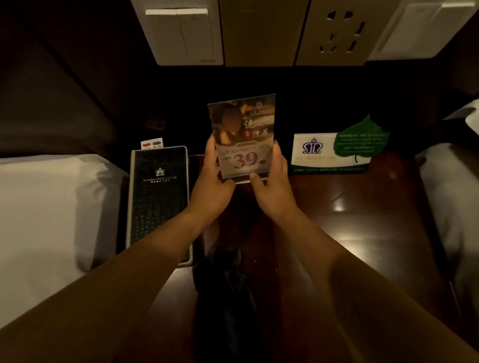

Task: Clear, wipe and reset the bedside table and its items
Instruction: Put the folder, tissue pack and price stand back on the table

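Above the dark glossy wooden table (332,223), we've both hands, left (212,187) and right (267,190), clamped on the clear acrylic price sign (242,139), apparently resetting it, needing an upright placement beside the green leaf card (335,151).

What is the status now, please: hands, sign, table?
Left hand and right hand both grip acrylic sign. Sign upright above bedside table. Dark cloth lying below.
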`<state>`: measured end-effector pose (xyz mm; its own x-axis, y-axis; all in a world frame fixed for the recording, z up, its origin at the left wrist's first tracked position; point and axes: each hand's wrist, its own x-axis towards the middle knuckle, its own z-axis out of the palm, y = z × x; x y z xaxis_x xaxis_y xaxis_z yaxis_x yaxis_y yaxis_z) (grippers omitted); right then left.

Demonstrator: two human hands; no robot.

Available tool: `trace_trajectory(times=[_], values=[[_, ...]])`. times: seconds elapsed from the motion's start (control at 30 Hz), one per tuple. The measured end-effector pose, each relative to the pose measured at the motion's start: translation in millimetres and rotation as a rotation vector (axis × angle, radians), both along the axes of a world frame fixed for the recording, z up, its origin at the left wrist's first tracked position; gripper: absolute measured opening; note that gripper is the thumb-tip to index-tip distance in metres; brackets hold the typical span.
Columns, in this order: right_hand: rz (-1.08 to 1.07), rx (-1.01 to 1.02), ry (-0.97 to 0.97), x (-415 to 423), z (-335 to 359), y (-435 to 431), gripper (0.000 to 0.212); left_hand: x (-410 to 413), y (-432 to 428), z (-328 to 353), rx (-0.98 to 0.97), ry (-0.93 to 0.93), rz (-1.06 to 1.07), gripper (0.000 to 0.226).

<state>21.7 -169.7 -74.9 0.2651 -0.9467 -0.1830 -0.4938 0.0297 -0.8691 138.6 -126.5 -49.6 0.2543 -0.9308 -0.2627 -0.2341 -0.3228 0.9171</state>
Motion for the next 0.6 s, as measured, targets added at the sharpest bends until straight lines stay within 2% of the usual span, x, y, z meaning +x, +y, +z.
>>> trace_trajectory(times=[0.4, 0.6], values=[[0.002, 0.035, 0.019, 4.3, 0.4, 2.8, 0.084, 7.0, -5.0, -1.6, -0.016, -0.06, -0.024, 0.09], [-0.057, 0.063, 0.039, 0.1, 12.6, 11.4, 0.08, 14.9, 8.3, 7.0, 0.002, -0.126, 0.026, 0.078]])
